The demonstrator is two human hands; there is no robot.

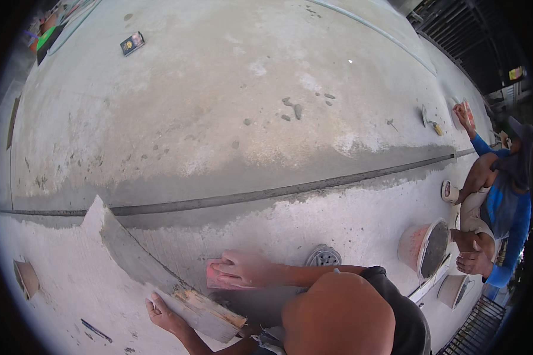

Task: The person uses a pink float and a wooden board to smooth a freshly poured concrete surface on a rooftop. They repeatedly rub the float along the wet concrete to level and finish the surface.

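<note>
My left hand (pixel 162 313) grips the lower edge of a long board (pixel 133 251), coated with grey cement and with splintered wood showing at its near end. The board lies slanted, its far tip reaching over the dark groove (pixel 278 191) that crosses the concrete. My right hand (pixel 237 266), blurred, is closed on a pink sponge-like block (pixel 219 278) low on the concrete just right of the board, above a darker damp patch. My bent knee (pixel 337 313) fills the lower middle.
At right a co-worker (pixel 506 207) crouches in blue sleeves, beside buckets (pixel 414 245) (pixel 450 293) and a cup (pixel 449 192). A round grey object (pixel 323 256) is near my right arm. Trowel (pixel 434 127), small packet (pixel 132 44), hose (pixel 373 29), bucket (pixel 25 278), dark grate (pixel 468 331) lie around.
</note>
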